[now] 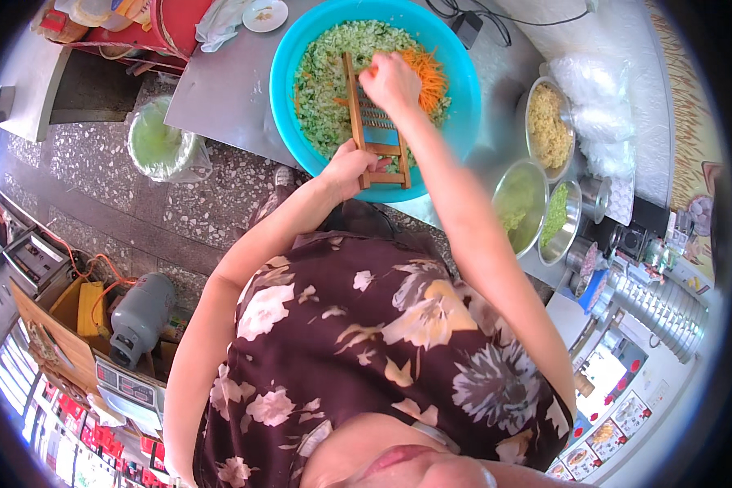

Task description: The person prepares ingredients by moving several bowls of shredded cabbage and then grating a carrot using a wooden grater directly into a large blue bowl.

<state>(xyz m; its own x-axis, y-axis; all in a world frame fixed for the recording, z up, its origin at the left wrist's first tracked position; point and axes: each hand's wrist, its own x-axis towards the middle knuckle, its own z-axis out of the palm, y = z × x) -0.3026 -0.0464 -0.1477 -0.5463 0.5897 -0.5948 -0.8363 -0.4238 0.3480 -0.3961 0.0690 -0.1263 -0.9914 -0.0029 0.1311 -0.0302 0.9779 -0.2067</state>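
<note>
A large turquoise plastic basin (468,116) stands before me on a metal table. Chopped green vegetable (323,79) fills much of it, with a heap of shredded carrot (430,79) at the right. A wooden-framed grater (355,116) slants over the basin, its metal blade showing between the rails. My left hand (349,169) grips the frame's near end. Over the upper part of the blade is my right hand (390,82), its fingers curled; whether something is held under them is hidden.
Steel bowls hold a yellowish crumbled food (548,125) and green foods (555,216) on the right. A small white plate (265,15) lies upper left. A lined bin (165,143) and a gas cylinder (143,317) stand at the left. A black adapter (467,28) with cable lies behind the basin.
</note>
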